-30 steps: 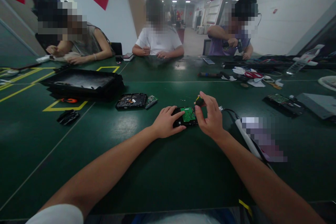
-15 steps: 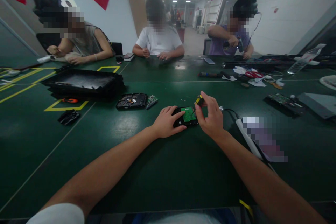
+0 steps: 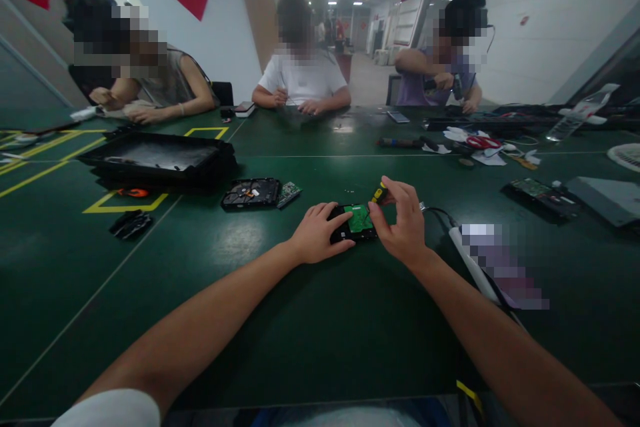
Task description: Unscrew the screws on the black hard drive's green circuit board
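Observation:
A black hard drive [image 3: 341,232] with a green circuit board [image 3: 358,218] lies flat on the green table. My left hand [image 3: 320,233] steadies it, fingers across the left part and thumb along the near edge. Between the thumb and fingers of my right hand [image 3: 403,223] is a small screwdriver with a yellow and black handle [image 3: 380,192], tilted over the board's right end. Its tip is too small to make out against the board. A few tiny bits, perhaps screws [image 3: 349,191], lie just beyond the drive.
Left of the drive are another opened black drive [image 3: 251,192], a loose circuit board [image 3: 289,194] and a large black tray [image 3: 160,155]. A white power strip [image 3: 474,265] and another circuit-board unit [image 3: 541,199] lie to the right. Three people sit across the table.
The screwdriver handle has turned and shifted slightly in my right fingers, showing more of its yellow side. My left hand and the hard drive stay in place.

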Tool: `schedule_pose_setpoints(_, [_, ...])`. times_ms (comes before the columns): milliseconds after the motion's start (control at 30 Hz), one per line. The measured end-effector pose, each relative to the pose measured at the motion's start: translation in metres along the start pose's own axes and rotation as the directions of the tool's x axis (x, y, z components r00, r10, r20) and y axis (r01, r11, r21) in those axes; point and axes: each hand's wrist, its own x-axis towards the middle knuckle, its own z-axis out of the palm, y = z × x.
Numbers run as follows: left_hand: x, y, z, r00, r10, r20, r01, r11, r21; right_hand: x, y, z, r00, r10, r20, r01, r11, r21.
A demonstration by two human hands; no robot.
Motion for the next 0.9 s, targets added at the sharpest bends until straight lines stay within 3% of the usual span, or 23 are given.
schedule_pose_setpoints(233, [0.0002,0.0001,-0.0002,1.0,0.0,-0.001,0.0,1.0,0.005,0.0002,0.0026,0.0008,0.999,-0.005,-0.051,0.003,0.999,-0.034])
schedule_pose_setpoints(433, [0.0007,0.0009,-0.0007,1.0,0.003,-0.005,-0.002,1.0,0.014,-0.0002,0.0012,0.0013,0.999,0.017,0.038,-0.017,1.0,0.017])
schedule_pose_setpoints(633, [0.0,0.0,0.0003,1.0,0.002,-0.001,-0.002,1.0,0.005,-0.0007,0.0026,0.0009,1.0,0.014,-0.021,-0.014,1.0,0.001])
schedule_pose_setpoints(900, [0.0002,-0.0021,0.0021,1.0,0.001,0.0,-0.001,1.0,0.002,-0.0009,0.0028,0.0013,1.0,0.014,-0.01,-0.014,1.0,0.016])
